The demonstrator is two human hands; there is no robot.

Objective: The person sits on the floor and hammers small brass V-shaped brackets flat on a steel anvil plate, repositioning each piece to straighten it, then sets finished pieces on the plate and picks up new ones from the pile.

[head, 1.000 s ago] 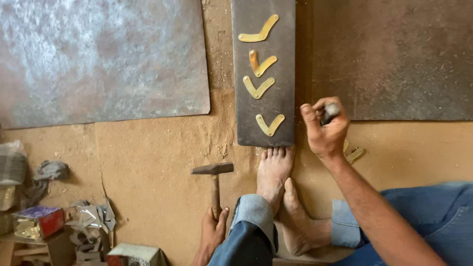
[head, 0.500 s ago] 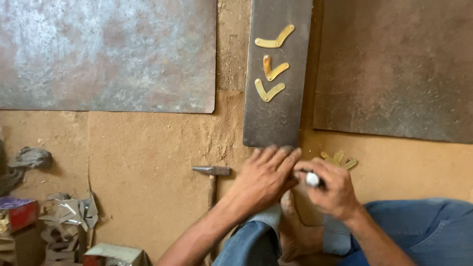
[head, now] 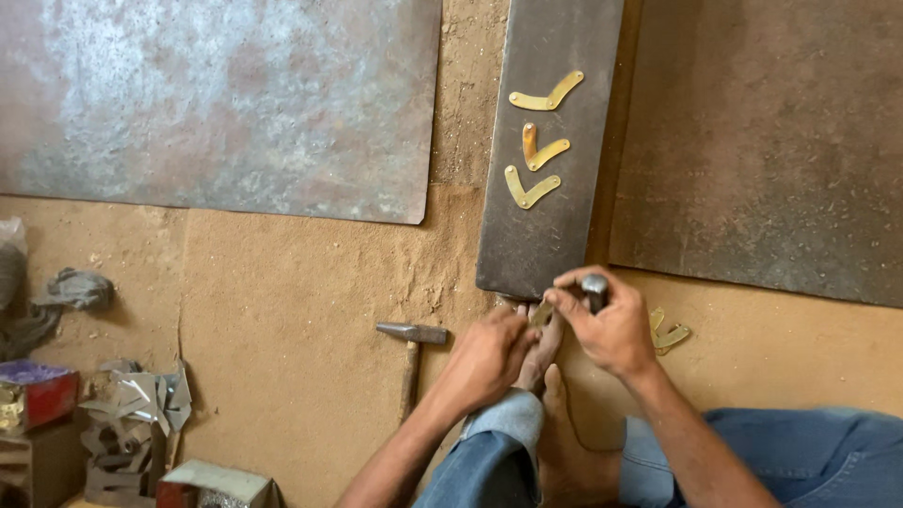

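My left hand [head: 484,357] and my right hand [head: 611,325] meet at the near end of a dark metal bar [head: 541,235] that lies on the sandy floor. Together they pinch a small brass V-shaped piece [head: 541,315] over my bare foot [head: 550,353]. My right hand also grips a short steel punch [head: 594,287]. Three more brass V pieces [head: 534,183] lie on the bar farther away. A hammer [head: 412,353] rests on the floor just left of my left hand.
Two loose brass pieces [head: 668,331] lie right of my right hand. Large metal sheets lie at the upper left [head: 216,103] and upper right [head: 762,141]. Metal scraps [head: 132,404], a small box [head: 33,390] and a rag [head: 66,292] sit at the left.
My left hand came up from beside the hammer to the bar's near end. My right hand lowered with the punch. The nearest brass piece has left the bar and is now between my fingers.
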